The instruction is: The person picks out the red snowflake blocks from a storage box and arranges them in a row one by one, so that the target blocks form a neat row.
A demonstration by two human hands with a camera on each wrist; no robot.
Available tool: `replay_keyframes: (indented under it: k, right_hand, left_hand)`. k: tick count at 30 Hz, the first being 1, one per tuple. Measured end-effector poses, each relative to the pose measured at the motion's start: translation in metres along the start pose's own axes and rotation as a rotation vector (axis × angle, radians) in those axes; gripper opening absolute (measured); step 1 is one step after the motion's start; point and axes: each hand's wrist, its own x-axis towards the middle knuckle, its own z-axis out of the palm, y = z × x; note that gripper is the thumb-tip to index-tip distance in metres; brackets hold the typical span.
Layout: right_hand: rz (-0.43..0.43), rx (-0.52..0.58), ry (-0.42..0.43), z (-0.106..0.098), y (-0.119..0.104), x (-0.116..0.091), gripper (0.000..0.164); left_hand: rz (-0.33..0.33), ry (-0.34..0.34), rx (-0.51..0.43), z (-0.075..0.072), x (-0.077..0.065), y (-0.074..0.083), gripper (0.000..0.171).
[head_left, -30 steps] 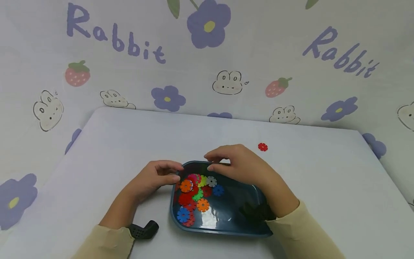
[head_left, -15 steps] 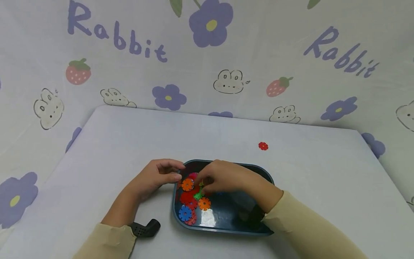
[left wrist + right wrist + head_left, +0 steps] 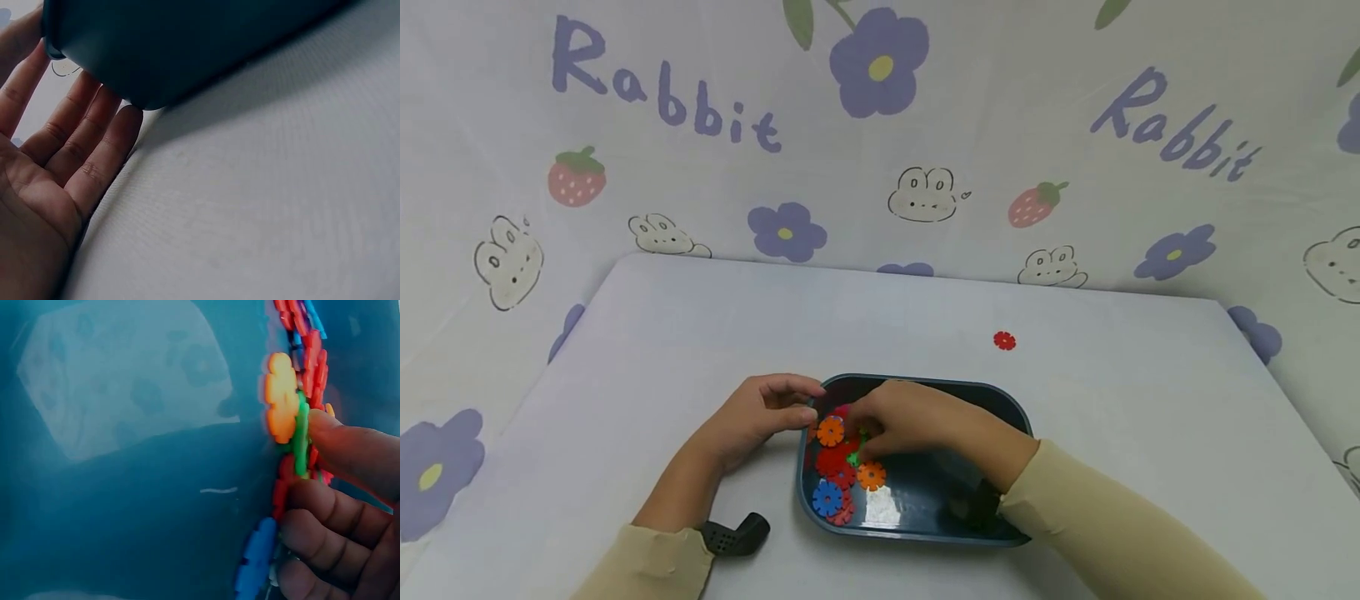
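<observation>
A dark teal tray [image 3: 925, 533] holds several colourful notched plastic discs heaped at its left end, among them an orange disc [image 3: 871, 476], a blue disc [image 3: 827, 498] and a green disc [image 3: 301, 434]. My left hand [image 3: 752, 421] rests against the tray's left corner, its loosely extended fingers touching the outside wall in the left wrist view. My right hand [image 3: 910, 417] reaches into the tray, fingers down among the discs. In the right wrist view its thumb [image 3: 350, 447] touches the heap beside the green disc. Whether the right hand pinches a disc is hidden.
One red notched disc [image 3: 1004, 341] lies on the white table [image 3: 1112, 400] beyond the tray. A black strap device [image 3: 737, 534] is worn on the left wrist. Behind the table hangs a printed cloth [image 3: 820, 167] with rabbits and flowers.
My right hand has moved from above the tray's far rim down into the heap of discs, covering some of them. My left hand has stayed at the tray's corner.
</observation>
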Motion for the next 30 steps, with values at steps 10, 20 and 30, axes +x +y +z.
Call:
replay_keyframes:
  k: [10,20,30]
  right_hand:
    - [0.045,-0.050,0.022,0.0052,-0.0015,0.0048,0.021]
    - [-0.012,-0.062,0.034,0.0030,-0.0024,0.0045,0.016]
    - [-0.018,0.067,0.117,0.0007,-0.0034,0.0018,0.005]
  left_hand:
    - [0.014,-0.006,-0.001,-0.0007,0.0006,-0.0029,0.033]
    - [0.007,-0.007,-0.008,-0.0002,0.0009,-0.0012,0.035]
    - [-0.004,0.000,0.004,-0.0010,0.0025,-0.0035,0.036]
